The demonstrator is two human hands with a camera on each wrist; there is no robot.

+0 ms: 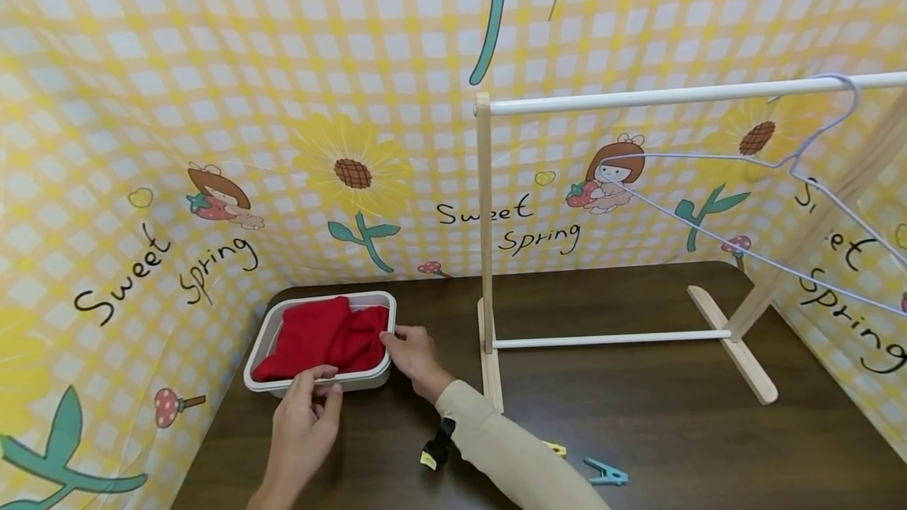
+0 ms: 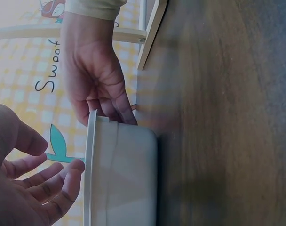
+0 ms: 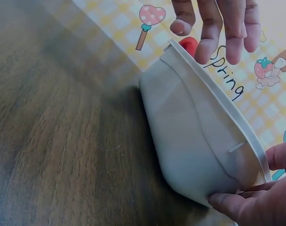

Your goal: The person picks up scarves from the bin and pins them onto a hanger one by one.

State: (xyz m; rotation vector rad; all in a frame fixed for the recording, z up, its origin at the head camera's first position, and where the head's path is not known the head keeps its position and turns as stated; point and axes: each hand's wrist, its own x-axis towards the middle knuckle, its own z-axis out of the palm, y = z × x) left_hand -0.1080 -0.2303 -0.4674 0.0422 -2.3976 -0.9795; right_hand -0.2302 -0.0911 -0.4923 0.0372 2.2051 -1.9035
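A white plastic basin [image 1: 258,352] stands at the left of the dark table, with folded red cloth [image 1: 312,333] inside. My right hand [image 1: 416,352] grips the basin's right end, thumb at the rim and fingers [image 3: 227,203] against the outer wall. Just over the near rim is my left hand [image 1: 305,419], its fingers loosely bent with nothing between them. In the left wrist view the fingertips of that hand [image 2: 39,186] come close to the basin's rim [image 2: 90,165]. The cloth is mostly hidden in both wrist views.
A wooden rack [image 1: 485,227] with white bars stands right of the basin. A lilac wire hanger [image 1: 708,157] hangs from its top bar. Near the front lie a blue clothespin [image 1: 607,472] and a yellow one [image 1: 556,449], partly behind the right sleeve. A checked cloth backdrop [image 1: 425,22] surrounds the table.
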